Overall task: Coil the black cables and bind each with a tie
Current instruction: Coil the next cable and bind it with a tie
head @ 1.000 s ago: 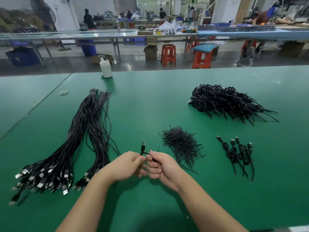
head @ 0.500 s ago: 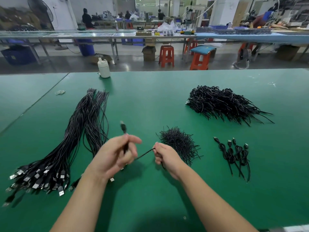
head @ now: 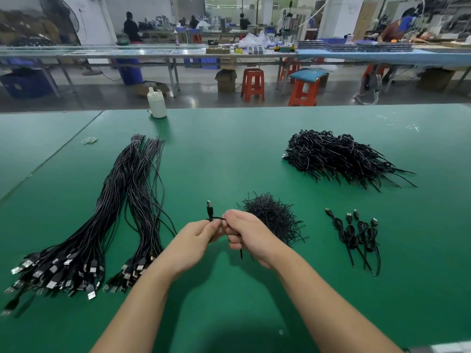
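Hands meet above the green worktop [head: 229, 154], left hand [head: 193, 240] and right hand [head: 248, 234] both in a tight grip on one black cable [head: 210, 212], plug pointing up, just beside the heap of ties [head: 272, 215].

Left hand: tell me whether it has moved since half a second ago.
Yes. The left hand has shifted right, toward the pile of ties, meeting the right hand.

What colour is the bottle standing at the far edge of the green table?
White; the bottle shows plainly in the head view, the only view given.
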